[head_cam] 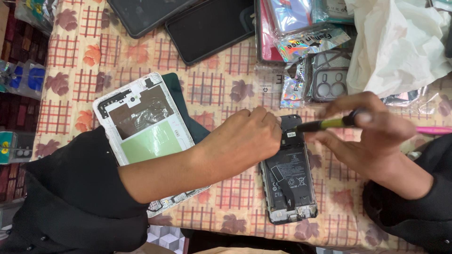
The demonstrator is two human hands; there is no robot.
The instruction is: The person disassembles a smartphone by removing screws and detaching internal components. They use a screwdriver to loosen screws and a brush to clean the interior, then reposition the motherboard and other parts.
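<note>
An opened phone (289, 183) lies face down on the patterned tablecloth, its back cover off and its black battery showing. My left hand (249, 134) rests on the phone's upper left part, fingers curled against it. My right hand (372, 127) grips a screwdriver (325, 124) with a green and black shaft, and its tip touches the top of the phone's inner board. To the left lies an opened white tablet (141, 124), partly under my left forearm and black sleeve.
Dark tablets (207, 28) lie at the far edge of the table. Packaged phone cases (306, 44) and a clear case (329, 82) sit at the back right beside a crumpled white bag (400, 42). A pink tool (433, 130) lies right. The cloth (235, 80) is checked with flowers.
</note>
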